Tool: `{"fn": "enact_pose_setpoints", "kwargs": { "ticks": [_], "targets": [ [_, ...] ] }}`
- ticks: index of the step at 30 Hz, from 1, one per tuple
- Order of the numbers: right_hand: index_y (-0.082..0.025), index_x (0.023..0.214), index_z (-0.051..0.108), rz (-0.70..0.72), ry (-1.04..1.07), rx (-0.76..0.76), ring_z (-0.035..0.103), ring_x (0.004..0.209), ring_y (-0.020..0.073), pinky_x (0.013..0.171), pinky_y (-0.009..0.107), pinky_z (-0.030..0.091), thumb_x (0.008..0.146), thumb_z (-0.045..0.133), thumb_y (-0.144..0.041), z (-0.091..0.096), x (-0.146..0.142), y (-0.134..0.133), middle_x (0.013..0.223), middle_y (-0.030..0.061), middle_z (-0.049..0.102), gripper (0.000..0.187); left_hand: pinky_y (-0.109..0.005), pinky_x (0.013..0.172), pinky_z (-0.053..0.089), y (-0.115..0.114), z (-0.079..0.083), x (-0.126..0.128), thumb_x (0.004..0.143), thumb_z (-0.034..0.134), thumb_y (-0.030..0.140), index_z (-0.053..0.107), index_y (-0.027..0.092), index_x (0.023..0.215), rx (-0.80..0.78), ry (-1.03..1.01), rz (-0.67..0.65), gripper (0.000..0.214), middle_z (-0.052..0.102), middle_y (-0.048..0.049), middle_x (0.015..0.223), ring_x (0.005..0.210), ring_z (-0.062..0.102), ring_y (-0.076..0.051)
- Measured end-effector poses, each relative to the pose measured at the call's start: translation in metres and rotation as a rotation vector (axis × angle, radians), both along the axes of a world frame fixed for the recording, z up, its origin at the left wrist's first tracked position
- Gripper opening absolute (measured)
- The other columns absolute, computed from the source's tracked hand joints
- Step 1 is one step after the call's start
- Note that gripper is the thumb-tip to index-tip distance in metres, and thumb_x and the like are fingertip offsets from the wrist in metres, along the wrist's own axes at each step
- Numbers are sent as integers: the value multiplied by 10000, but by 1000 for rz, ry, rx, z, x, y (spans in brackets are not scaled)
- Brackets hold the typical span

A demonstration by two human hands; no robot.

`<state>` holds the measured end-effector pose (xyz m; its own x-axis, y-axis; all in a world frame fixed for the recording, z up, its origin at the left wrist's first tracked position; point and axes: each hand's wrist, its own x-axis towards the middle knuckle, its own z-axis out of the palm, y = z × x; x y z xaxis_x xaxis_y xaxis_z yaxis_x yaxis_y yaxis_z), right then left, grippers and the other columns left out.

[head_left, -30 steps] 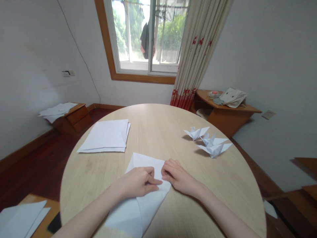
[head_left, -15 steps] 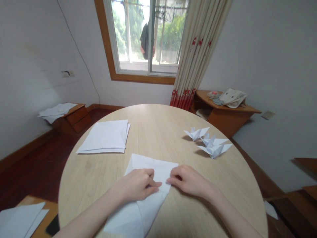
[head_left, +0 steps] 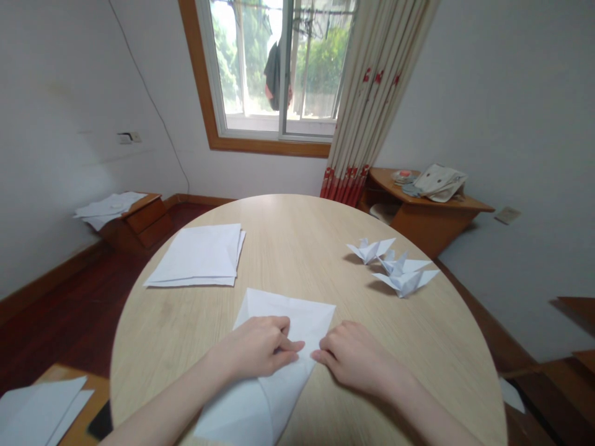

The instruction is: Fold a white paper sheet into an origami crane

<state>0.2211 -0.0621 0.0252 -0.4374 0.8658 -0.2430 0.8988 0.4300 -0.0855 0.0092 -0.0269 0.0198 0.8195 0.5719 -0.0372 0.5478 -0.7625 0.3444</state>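
Note:
A partly folded sheet of white paper (head_left: pixel 292 310) lies slanted on the round table, its near part under my left forearm. My left hand (head_left: pixel 267 347) presses down on its middle, fingers curled and the index fingertip and thumb resting on the paper. At the paper's right edge is my right hand (head_left: pixel 351 353), its fingers curled in, thumb and index fingertip pinched together at the edge. Beyond my right hand stand several folded paper cranes (head_left: pixel 404 279). Past my left hand lies a stack of white paper sheets (head_left: pixel 199 254).
The round wooden table (head_left: pixel 288 248) fills the middle of the view. More white sheets (head_left: pixel 41 409) lie on a low surface at the lower left. A small cabinet (head_left: pixel 139 223) stands at the left wall. A corner desk (head_left: pixel 432 217) with a cloth bag (head_left: pixel 444 183) stands right of the curtain (head_left: pixel 357 124).
My right hand has slid slightly down along the paper's right edge, toward me. My left hand stays in place on the paper.

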Motion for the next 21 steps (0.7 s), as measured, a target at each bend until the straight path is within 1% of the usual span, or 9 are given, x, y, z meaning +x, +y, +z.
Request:
{"fn": "enact_pose_setpoints", "kwargs": {
  "ticks": [4,9,12,16,21],
  "targets": [
    [-124,840,747,-51,-56,-15,672,827,323,694,365,404,942,464,-401,4,-3,-1,859,177,731,408,-235,564,327,0,-2,-1,938,518,354,711,287,1075,-1,2,-10,246,560,-7,783,647,540,-134],
    [-114,851,750,-90,-83,-52,680,840,349,676,371,419,940,468,-417,7,-5,1,890,196,730,423,-236,572,340,1,-3,-1,925,539,351,703,297,1091,7,10,-17,241,562,-3,791,658,549,-135],
    [-107,867,749,-106,-82,-49,682,845,355,666,366,418,932,483,-422,7,-6,1,900,206,728,417,-236,578,346,0,-2,-1,923,543,350,701,299,1099,5,12,-16,242,570,-4,801,669,555,-137],
    [-119,807,752,-144,-48,-39,684,808,353,642,360,409,905,519,-460,5,-3,3,866,201,731,425,-236,583,355,0,-2,-1,922,542,353,707,290,1086,-3,8,-15,241,572,-5,812,670,561,-135],
    [-145,717,737,-178,-24,-12,679,763,325,605,335,383,887,539,-481,4,3,9,794,175,732,426,-235,589,368,1,-4,-1,923,529,348,708,285,1073,7,-13,-21,242,573,-7,811,665,566,-136]
  ]
}}
